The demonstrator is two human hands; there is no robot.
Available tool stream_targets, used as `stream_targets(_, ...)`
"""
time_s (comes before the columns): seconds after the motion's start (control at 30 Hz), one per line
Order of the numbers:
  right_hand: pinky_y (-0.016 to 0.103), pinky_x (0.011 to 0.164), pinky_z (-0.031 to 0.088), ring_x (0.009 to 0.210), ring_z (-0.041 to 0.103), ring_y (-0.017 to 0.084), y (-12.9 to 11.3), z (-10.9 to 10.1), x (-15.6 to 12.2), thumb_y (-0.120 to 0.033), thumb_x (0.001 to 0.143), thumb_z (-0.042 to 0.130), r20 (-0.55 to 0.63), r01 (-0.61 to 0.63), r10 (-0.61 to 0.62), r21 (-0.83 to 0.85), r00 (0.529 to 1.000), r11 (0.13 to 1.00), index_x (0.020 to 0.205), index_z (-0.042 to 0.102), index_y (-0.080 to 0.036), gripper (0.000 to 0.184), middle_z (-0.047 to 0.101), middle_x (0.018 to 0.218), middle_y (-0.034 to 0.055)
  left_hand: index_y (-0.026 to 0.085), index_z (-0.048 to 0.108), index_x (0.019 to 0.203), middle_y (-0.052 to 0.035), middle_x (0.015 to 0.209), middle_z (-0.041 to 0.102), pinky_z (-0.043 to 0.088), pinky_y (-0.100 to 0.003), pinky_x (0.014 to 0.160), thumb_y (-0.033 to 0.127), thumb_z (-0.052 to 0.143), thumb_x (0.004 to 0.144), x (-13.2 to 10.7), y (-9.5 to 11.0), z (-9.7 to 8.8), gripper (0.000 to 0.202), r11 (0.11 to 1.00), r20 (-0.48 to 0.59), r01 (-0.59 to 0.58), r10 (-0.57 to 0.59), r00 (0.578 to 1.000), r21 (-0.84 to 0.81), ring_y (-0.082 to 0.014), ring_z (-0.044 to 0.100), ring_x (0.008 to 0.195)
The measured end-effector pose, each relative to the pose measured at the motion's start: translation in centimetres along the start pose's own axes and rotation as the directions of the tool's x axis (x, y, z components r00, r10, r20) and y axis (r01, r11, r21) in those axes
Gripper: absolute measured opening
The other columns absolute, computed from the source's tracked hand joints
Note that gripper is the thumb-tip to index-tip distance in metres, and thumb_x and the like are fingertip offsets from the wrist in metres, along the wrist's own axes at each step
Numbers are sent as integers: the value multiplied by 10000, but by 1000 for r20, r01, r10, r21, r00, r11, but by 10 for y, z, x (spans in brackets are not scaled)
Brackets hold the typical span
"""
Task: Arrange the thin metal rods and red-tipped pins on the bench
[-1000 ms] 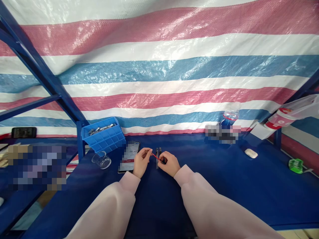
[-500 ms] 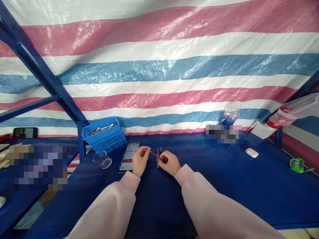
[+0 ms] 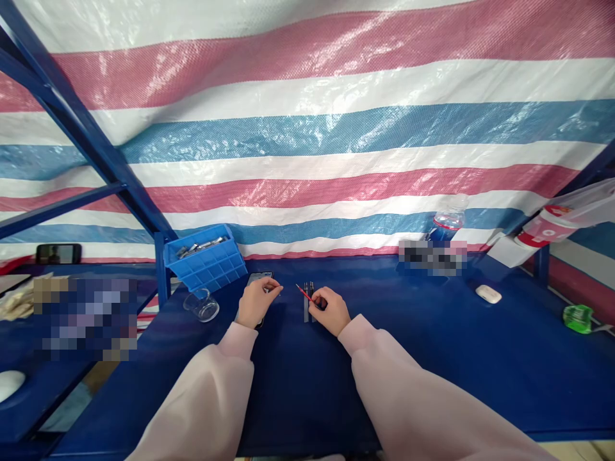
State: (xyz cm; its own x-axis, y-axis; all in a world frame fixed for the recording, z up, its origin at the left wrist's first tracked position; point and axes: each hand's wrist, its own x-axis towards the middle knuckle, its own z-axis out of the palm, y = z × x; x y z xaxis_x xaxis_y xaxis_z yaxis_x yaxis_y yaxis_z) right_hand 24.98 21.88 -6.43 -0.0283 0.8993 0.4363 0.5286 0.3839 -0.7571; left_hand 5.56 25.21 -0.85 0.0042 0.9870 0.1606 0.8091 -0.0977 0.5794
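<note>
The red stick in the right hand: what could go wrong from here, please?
The red stick has one end jutting free of the right hand, so it might slip or tilt. The slim dark sticks lie close by and could be knocked. The left hand partly covers the phone in this view and may brush it.

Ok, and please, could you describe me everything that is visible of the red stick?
The red stick is thin and straight, narrowing to a fine tip. Its material is too small to tell. The fingers of the right hand pinch it at its lower part and hide that end. It slants, the free tip pointing up and left in the picture, and crosses in view over slim dark items on the blue table. The left hand is apart from it.
</note>
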Motion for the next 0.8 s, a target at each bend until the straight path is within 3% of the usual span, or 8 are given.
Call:
stream_targets(0.2,215,561,378,590,480,110,0,0,0,-211,685,528,-5,-8,8,-4,1000,1000,647,544,-198,43,497,655,-19,235,640,751,6,771,665,379,-225,550,401,582,676,3,-8,-3,191,997,44,36,-39,998,74,-170,595,740)
stream_targets(0.5,219,552,379,591,476,115,2,0,-1,-222,688,526,-4,-20,20,-7,1000,1000,663,558,-201,46,508,661,-14,222,630,705,-17,762,671,396,-231,560,383,590,676,11,-22,-12,169,999,-15,24,-23,1000,48,-188,607,746)
stream_targets(0.8,221,562,383,582,469,110,5,2,-1,-217,684,533,-5,-21,21,-1,1000,1000,677,562,-199,35,501,658,-20,217,630,733,-19,771,669,407,-230,578,361,601,660,13,-30,-5,164,999,83,23,-25,996,27,-185,612,754)
